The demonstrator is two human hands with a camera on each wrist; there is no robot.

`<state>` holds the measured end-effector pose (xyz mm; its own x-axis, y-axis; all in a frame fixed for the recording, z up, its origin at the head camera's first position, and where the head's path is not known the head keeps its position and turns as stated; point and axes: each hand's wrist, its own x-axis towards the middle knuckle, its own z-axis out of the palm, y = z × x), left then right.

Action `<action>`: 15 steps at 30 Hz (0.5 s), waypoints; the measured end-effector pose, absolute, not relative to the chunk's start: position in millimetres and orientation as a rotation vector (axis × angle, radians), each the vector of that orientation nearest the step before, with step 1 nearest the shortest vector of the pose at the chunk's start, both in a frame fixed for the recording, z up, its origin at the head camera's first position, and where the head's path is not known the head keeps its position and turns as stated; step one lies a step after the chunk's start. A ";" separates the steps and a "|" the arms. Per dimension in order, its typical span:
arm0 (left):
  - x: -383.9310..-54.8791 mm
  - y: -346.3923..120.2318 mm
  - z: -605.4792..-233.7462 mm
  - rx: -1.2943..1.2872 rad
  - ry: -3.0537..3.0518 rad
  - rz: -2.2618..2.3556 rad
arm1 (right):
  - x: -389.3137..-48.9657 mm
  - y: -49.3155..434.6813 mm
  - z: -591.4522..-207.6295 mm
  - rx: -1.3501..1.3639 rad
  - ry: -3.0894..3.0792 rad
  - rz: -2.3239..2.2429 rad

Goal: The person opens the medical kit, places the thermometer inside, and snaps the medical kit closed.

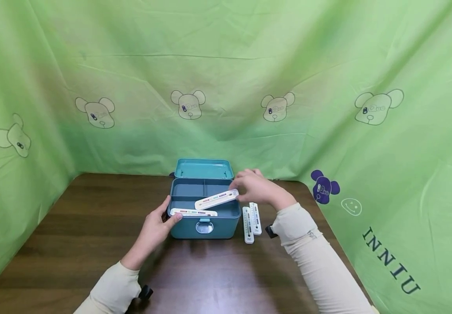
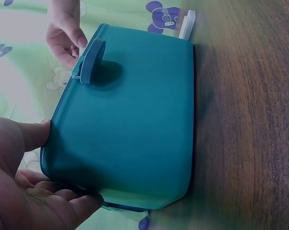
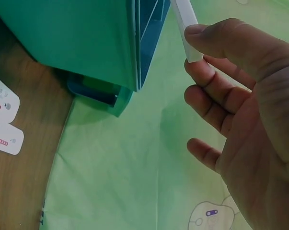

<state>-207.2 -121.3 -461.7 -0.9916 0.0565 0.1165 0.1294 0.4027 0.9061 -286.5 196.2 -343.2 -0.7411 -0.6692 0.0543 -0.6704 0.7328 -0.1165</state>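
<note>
A teal storage box stands on the table with its lid raised at the back. My left hand grips its front left corner, thumb at the front rim and fingers along the side wall. Over the right part of the box, my right hand pinches one end of a white strip thermometer between thumb and fingers. That thermometer slants, its free end lower and pointing left. Another thermometer lies inside the box along the front wall. In the right wrist view the held thermometer shows edge-on.
Two more thermometers, one nearer and one behind it, lie on the brown wooden table right of the box. Dividers split the box's inside. A green printed cloth hangs behind and at both sides.
</note>
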 end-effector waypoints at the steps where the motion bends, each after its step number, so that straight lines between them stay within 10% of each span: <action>1: -207.3 -121.1 -461.3 -0.170 -2.574 -1.671 | -287.4 194.8 -343.3 1.132 -2.918 0.200; 15: -207.3 -122.4 -461.9 -0.188 -2.565 -1.661 | -296.1 172.3 -346.8 1.194 -2.952 0.201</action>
<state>-207.3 -122.4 -461.9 -0.9892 0.0596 0.1336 0.1463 0.4045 0.9028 -296.1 172.3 -346.8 -0.7190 -0.6951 0.0017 -0.6889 0.7122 -0.1350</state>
